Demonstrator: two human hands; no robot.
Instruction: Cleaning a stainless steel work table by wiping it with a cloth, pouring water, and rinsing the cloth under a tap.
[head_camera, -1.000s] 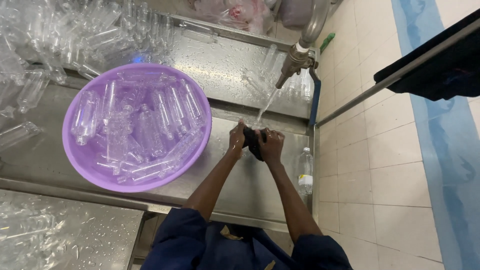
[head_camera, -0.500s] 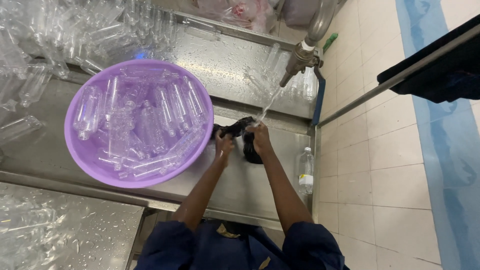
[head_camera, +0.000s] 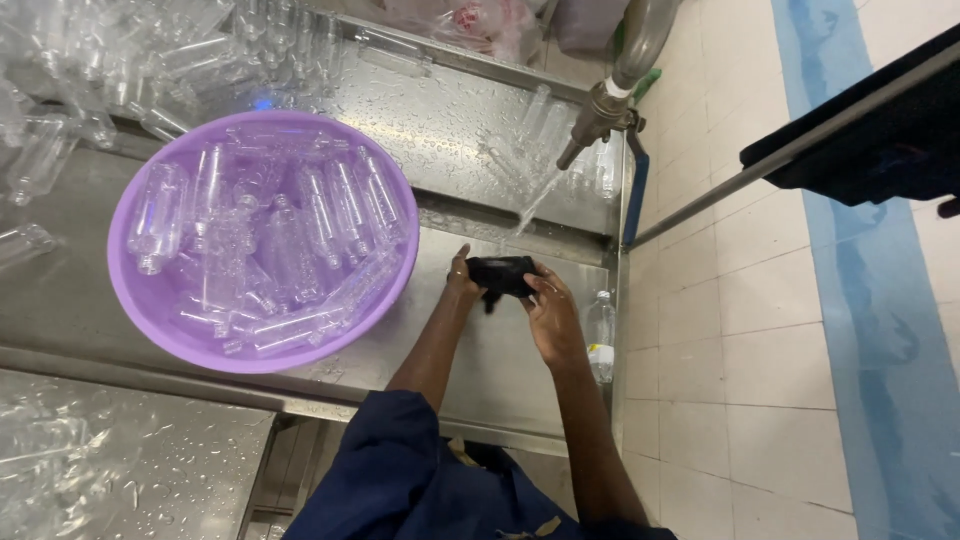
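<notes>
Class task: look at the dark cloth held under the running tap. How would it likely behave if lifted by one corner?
The dark cloth probably hangs limp: a corner already droops between the left hand and right hand. Under the tap's stream, it is likely soaked, heavy for its size and dripping.

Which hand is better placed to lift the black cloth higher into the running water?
Probably the right hand: it grips the black cloth on the side nearer the water stream; the left hand holds the far end.
</notes>
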